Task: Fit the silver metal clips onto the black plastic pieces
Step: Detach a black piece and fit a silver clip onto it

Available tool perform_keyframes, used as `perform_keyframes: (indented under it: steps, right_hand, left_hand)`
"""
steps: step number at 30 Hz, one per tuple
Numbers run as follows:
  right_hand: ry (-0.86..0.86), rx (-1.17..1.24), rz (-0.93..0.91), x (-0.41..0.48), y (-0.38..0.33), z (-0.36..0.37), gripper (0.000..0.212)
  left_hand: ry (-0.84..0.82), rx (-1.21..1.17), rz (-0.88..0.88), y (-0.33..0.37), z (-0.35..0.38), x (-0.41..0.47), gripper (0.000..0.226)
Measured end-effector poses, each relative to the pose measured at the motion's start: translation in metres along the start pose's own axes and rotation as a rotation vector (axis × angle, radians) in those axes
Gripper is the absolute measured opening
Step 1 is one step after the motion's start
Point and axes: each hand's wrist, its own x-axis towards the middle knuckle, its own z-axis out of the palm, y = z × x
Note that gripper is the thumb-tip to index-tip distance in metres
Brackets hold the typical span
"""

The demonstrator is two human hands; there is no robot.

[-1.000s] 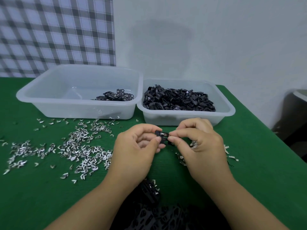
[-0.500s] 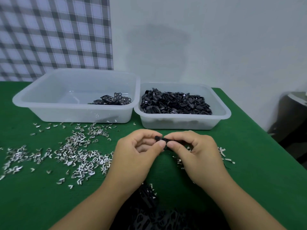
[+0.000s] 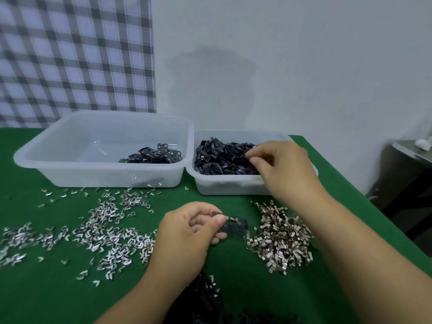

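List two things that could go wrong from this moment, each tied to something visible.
1. The left hand pinches the clipped black piece by one end only, while the right hand digs in the right tub. The piece might slip and drop among the clip pile.
2. The right forearm crosses that pile's edge, close to the side of the green table. Pulling back could sweep clips off.
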Motion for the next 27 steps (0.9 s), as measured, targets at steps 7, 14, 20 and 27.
perform_keyframes:
  steps: [7,14,20,27]
  right_hand:
    - [-0.357,-0.366,0.115,0.056,0.005,0.027,0.018]
    - [-0.427,-0.487,0.033,0.068,0.009,0.03,0.018]
    - [-0.197,-0.22,-0.01,0.054,0.009,0.017,0.007]
    - [0.055,0.038,-0.02,0.012,0.015,0.011,0.016]
  left_hand:
    - [-0.003,-0.02,-0.025,0.001,0.0,-0.001,0.01]
    - [0.006,-0.033,-0.017,0.001,-0.001,0.0,0.011]
    - [0.03,-0.036,-0.01,0.0,-0.002,0.001,0.01]
    - [0.073,-0.032,-0.006,-0.003,-0.002,0.002,0.011]
